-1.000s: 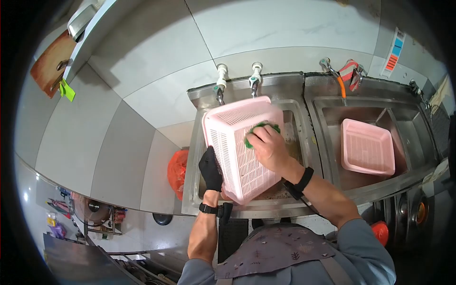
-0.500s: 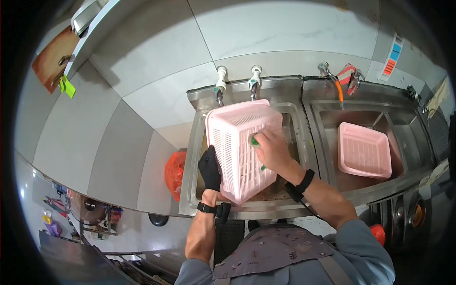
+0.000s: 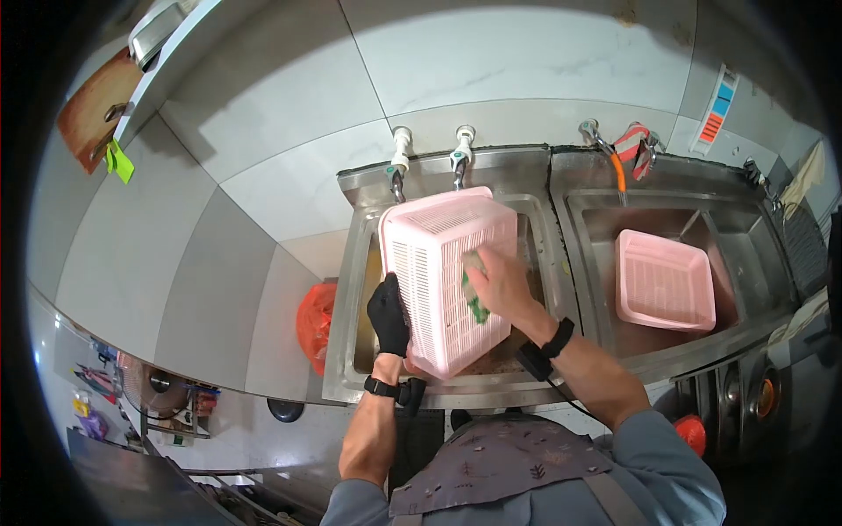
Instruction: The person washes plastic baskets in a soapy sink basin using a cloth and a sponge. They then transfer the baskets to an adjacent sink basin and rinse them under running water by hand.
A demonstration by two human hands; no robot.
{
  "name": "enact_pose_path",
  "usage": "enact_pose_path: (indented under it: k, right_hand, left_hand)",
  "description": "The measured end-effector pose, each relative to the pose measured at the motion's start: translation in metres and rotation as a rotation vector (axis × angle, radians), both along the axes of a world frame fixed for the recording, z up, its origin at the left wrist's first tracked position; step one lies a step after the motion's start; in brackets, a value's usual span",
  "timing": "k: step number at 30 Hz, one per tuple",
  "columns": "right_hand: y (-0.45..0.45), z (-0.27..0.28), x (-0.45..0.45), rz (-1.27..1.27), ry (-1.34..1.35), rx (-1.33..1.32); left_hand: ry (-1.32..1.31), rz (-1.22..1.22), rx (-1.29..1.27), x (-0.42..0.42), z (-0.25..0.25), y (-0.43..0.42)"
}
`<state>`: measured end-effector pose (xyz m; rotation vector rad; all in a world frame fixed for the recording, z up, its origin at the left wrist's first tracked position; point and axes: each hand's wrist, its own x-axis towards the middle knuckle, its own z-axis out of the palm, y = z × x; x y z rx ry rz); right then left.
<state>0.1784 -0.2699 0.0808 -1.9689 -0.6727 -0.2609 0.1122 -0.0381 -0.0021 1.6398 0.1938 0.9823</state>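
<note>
A pink slotted plastic basket is tilted up over the left sink basin, its slotted bottom facing right. My left hand, in a black glove, is closed on the basket's left edge near the lower corner. My bare right hand presses a green and pale scouring pad against the slotted bottom. The fingers curl over the pad and hide part of it. A second pink basket sits in the right basin, below a tap with an orange hose end.
The left basin's metal rim surrounds the basket. Two taps stand behind it. Against the left wall hangs a red plastic bag. A striped red cloth drapes over the right-hand tap, and stove knobs show at the lower right.
My right hand has shifted slightly with the pad across the basket's bottom, and more of the green pad shows below the fingers. My left hand keeps its hold. The whole view has shifted a little.
</note>
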Motion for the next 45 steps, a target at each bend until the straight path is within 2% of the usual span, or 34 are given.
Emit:
enact_pose_path:
  k: [2, 5, 7, 9, 10, 12, 13, 15, 16, 18, 19, 21, 22, 24, 25, 29, 31, 34, 37, 40, 41, 43, 45]
  right_hand:
    - [-0.006, -0.011, 0.0, 0.012, -0.065, -0.036]
    - [-0.009, -0.002, 0.013, -0.009, -0.117, -0.054]
    - [-0.008, 0.014, 0.02, -0.04, -0.112, -0.039]
    - [-0.004, 0.02, 0.02, -0.066, -0.053, 0.096]
    - [-0.004, 0.018, 0.017, -0.06, -0.051, 0.09]
    - [-0.006, 0.009, 0.004, 0.052, 0.209, 0.002]
    - [-0.007, 0.001, 0.003, 0.055, 0.204, 0.0]
    - [-0.006, -0.004, 0.001, 0.042, -0.073, -0.116]
    - [-0.005, -0.005, 0.007, 0.046, -0.077, -0.115]
    - [0.001, 0.032, -0.003, -0.037, -0.2, 0.106]
    - [0.005, 0.031, -0.004, -0.037, -0.194, 0.109]
    - [0.011, 0.031, -0.002, 0.004, -0.38, 0.045]
    - [0.011, 0.025, -0.002, 0.003, -0.392, 0.049]
    - [0.002, -0.002, -0.021, 0.13, -0.509, -0.139]
    - [-0.001, -0.009, -0.02, 0.153, -0.489, -0.151]
    - [0.008, 0.024, -0.004, 0.045, -0.411, -0.003]
    - [0.011, 0.041, -0.009, 0.022, -0.476, 0.036]
    - [0.011, 0.008, -0.015, 0.144, -0.406, -0.053]
    - [0.001, 0.001, -0.024, 0.167, -0.38, -0.147]
    - [0.0, 0.014, -0.008, 0.078, -0.314, -0.012]
    - [0.0, 0.022, -0.002, 0.075, -0.311, -0.013]
    - [0.002, 0.031, -0.001, 0.015, -0.473, 0.014]
    - [0.001, 0.017, -0.006, 0.072, -0.432, -0.046]
  left_hand:
    - [0.185, -0.076, -0.093, -0.005, 0.013, -0.003]
    - [0.114, -0.112, -0.218, 0.001, 0.003, -0.006]
    - [0.096, -0.111, -0.187, 0.003, 0.005, -0.009]
    - [0.081, -0.096, -0.167, 0.002, 0.011, -0.01]
    - [0.101, -0.088, -0.165, 0.002, 0.013, -0.01]
    - [0.128, -0.077, -0.163, -0.004, 0.014, -0.006]
    - [0.152, -0.079, -0.133, -0.003, 0.017, -0.005]
    - [0.177, -0.082, -0.103, -0.001, 0.016, -0.004]
    - [0.151, -0.087, -0.181, 0.001, 0.014, -0.004]
    - [0.146, -0.087, -0.256, -0.003, 0.011, -0.006]
    - [0.123, -0.074, -0.22, -0.002, 0.012, -0.009]
    - [0.128, -0.005, -0.072, -0.007, 0.024, -0.016]
    - [0.116, -0.006, -0.067, -0.001, 0.03, -0.014]
    - [0.124, 0.015, -0.02, -0.007, 0.026, -0.011]
    - [0.146, -0.05, -0.142, -0.003, 0.019, -0.004]
    - [0.173, -0.038, -0.105, 0.0, 0.012, -0.002]
    - [0.139, -0.015, -0.123, -0.003, 0.019, -0.01]
    - [0.141, -0.004, -0.049, -0.006, 0.022, -0.007]
    - [0.235, -0.043, -0.116, -0.005, 0.026, -0.006]
    - [0.168, -0.001, -0.049, 0.0, 0.019, -0.008]
    - [0.171, -0.005, -0.049, 0.001, 0.021, -0.01]
    - [0.126, -0.06, -0.202, -0.002, 0.024, -0.013]
    - [0.146, -0.049, -0.139, -0.001, 0.02, -0.004]
